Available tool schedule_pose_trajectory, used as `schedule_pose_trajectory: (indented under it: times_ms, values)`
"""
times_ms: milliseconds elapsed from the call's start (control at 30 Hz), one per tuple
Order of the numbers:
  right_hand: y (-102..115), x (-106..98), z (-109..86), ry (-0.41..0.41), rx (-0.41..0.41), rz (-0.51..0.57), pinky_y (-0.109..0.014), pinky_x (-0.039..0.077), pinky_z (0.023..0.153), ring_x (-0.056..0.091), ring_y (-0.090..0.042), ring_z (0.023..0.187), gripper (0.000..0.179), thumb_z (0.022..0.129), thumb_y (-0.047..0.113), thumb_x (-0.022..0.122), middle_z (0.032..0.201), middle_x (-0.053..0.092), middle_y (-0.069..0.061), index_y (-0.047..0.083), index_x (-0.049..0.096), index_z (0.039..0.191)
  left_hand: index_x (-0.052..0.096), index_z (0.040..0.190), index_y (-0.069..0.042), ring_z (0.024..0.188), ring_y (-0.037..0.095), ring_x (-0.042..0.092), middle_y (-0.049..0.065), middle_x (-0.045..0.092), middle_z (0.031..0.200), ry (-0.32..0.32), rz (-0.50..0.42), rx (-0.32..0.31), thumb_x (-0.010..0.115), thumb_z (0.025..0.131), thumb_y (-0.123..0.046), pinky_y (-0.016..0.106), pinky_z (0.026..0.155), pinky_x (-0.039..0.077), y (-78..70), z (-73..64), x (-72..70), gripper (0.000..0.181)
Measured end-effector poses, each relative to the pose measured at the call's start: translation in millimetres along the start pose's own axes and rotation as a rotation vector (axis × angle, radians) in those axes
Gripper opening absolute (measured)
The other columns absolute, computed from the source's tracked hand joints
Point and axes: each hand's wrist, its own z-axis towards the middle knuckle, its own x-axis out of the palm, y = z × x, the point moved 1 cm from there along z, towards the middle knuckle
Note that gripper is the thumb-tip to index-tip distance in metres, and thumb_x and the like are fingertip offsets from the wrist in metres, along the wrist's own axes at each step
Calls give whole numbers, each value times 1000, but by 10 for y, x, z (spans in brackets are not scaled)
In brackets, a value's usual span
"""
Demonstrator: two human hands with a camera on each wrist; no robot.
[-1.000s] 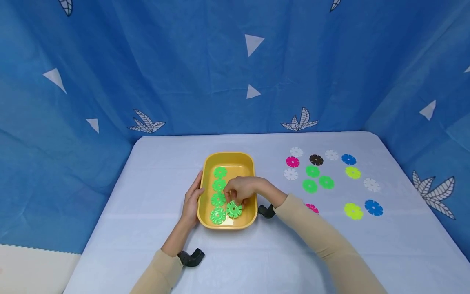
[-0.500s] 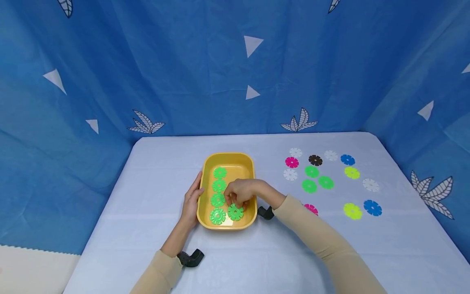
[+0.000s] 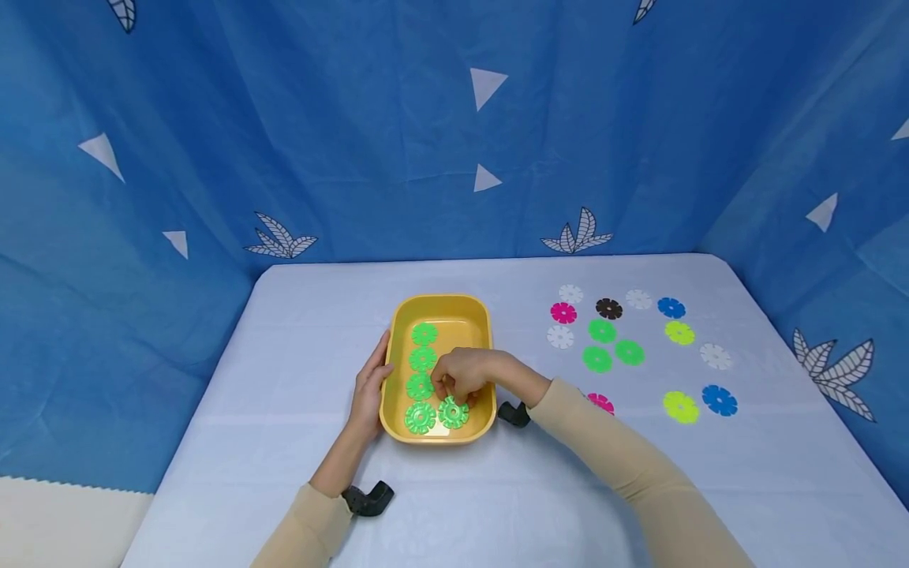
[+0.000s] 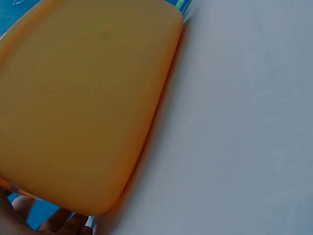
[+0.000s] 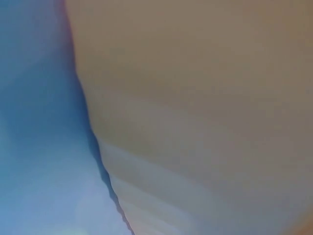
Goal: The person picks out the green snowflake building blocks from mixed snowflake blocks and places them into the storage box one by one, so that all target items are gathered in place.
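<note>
A yellow tray (image 3: 469, 312) sits mid-table in the head view. Inside, several green notched discs (image 3: 423, 359) form a column along its left side. My left hand (image 3: 368, 394) holds the tray's left wall, thumb over the rim and fingers along the outside. With curled fingers my right hand (image 3: 465, 371) reaches into the tray and pinches the far edge of another green disc (image 3: 452, 412), beside the column's nearest disc. The fingertips partly hide this disc's edge. In the left wrist view the tray's outer wall (image 4: 83, 107) fills much of the picture.
To the right on the white table (image 3: 312, 315) lie loose notched discs: green (image 3: 598, 359), pink (image 3: 564, 313), a black one (image 3: 608, 308), white (image 3: 715, 356), blue (image 3: 720, 400) and yellow (image 3: 681, 407). My right sleeve (image 3: 625, 465) partly covers a pink disc (image 3: 600, 403).
The pinched green disc has shifted slightly toward the tray's near end, then a little left, and the right hand has dipped slightly with it. My left hand keeps its hold on the tray.
</note>
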Motion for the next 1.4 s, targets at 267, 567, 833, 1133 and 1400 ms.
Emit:
schedule_pose_trajectory:
  times_ms: [267,567,833,1133,1400]
  values:
    - [1,-12,4,-18,-6,-59,-22,51,52,58,-13,55,19,80,-4,73,69,63,2,14,70,84,21,157,-21,152,13,7,-5,13,165,8,5,-8,33,103,-11,17,118,23,-5,21,-5,57]
    - [-9,-74,-8,-65,-64,-100,-20,47,61,54,-10,69,16,80,1,75,75,61,6,14,72,89,20,158,-19,152,14,7,-4,13,165,1,8,-11,34,102,-11,8,111,28,9,17,1,58]
    - [-50,-281,-349,-222,-248,53,-20,53,70,57,-10,76,21,85,1,72,88,67,-5,4,68,104,22,157,-23,151,6,10,-11,16,163,-6,5,-40,33,102,-11,20,120,21,-9,4,19,58]
    - [-656,-183,-1131,-459,-121,252,-29,58,76,61,-16,85,26,86,5,71,95,67,-10,4,67,111,20,158,-19,152,9,8,-9,14,164,-3,3,-30,32,103,-10,18,119,21,-10,7,17,57]
    - [-1476,-106,-1841,-668,116,396,-27,54,78,60,-31,101,47,83,7,74,117,61,-23,-3,58,126,22,158,-22,151,7,10,-10,16,164,-13,-5,-31,32,103,-10,23,121,19,-16,-4,15,57]
